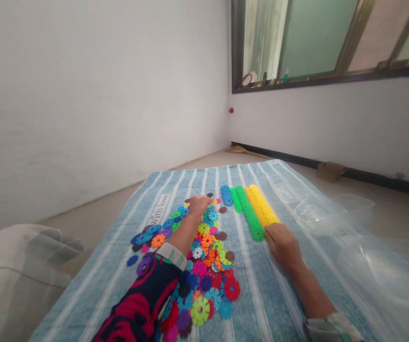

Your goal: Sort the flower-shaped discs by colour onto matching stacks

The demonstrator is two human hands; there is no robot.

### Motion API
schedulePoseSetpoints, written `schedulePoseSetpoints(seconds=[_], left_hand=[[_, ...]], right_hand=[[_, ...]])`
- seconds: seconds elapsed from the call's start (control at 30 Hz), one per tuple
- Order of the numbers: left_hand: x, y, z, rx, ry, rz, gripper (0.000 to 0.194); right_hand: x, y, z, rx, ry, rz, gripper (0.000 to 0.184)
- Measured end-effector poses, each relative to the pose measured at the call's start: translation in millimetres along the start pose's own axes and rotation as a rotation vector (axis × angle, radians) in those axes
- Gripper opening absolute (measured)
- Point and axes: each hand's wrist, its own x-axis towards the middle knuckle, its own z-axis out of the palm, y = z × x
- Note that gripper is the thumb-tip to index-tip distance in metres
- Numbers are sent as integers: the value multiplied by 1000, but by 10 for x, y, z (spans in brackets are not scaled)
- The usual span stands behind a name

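Observation:
My left hand (200,205) is over the far end of a loose pile of notched plastic discs (207,241) in many colours. Its fingers are bent together beside a small pink disc (218,201); what is in them, if anything, is hidden. At the near end of a long yellow row of overlapping discs (261,204) is my right hand (283,244), fingers curled down. It covers that end, so I cannot see what it grips. Left of the yellow row lie a long green row (249,213), a shorter bright green row (236,200) and a short blue row (227,195).
A blue-and-white striped cloth (112,266) covers the table. Clear plastic containers (314,216) stand along the right side. Grey-white fabric (23,261) is at the left. A cardboard piece (330,171) lies on the floor by the wall, below a window (318,38).

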Motion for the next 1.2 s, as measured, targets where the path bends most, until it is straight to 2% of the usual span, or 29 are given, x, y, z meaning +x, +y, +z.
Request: schedulePoseSetpoints(seconds=[0.1,0.2,0.3,0.4,0.73,0.87,0.97,1.2], left_hand=[[-383,-7,198,-64,-200,-58,13],[-745,-32,392,-109,-344,-108,14],[-1031,-53,548,-141,-446,-155,15],[-1208,-62,654,-167,-506,-185,18],[-1320,-129,753,-236,-581,-180,13],[-1332,-169,735,-238,-595,-164,11],[-1322,-182,696,-238,-577,-156,13],[-1288,-184,603,-252,-547,-157,13]], right_hand=[[11,-51,0,26,29,-11,24],[24,-97,-18,45,72,-9,25],[34,-122,-39,55,98,11,28],[34,-120,-49,62,76,22,29],[66,-59,-92,129,-65,91,26],[65,42,-133,162,-56,125,26],[50,161,-187,72,-52,159,27],[43,266,-238,-1,-181,73,26]])
